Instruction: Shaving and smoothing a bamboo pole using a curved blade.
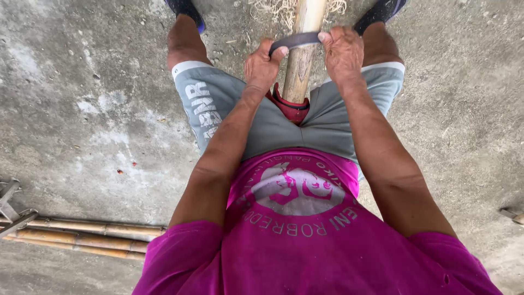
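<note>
Magenta shirt (305,240) and grey shorts (262,117) fill the near view, and past them both hands are closed on a curved dark blade (297,40) laid across a bamboo pole (300,65). The left hand (263,66) grips one end, the right hand (343,53) the other, fingers wrapped tight, thumbs pressing on top. The pole runs between the legs, held there, and leads away beyond the hands toward the feet.

By my reading the scraping is partway through — just past the hands a heap of pale shavings (278,10) lies around the pole on the concrete floor (87,98), and the stretch beyond the blade looks lighter and smoother than the stretch nearer the body, which is duller and greenish-brown. That nearer part seems left to do, though how much of the far end is finished cannot be told.

Well to the left of the hands, more bamboo poles (87,235) lie side by side.
</note>
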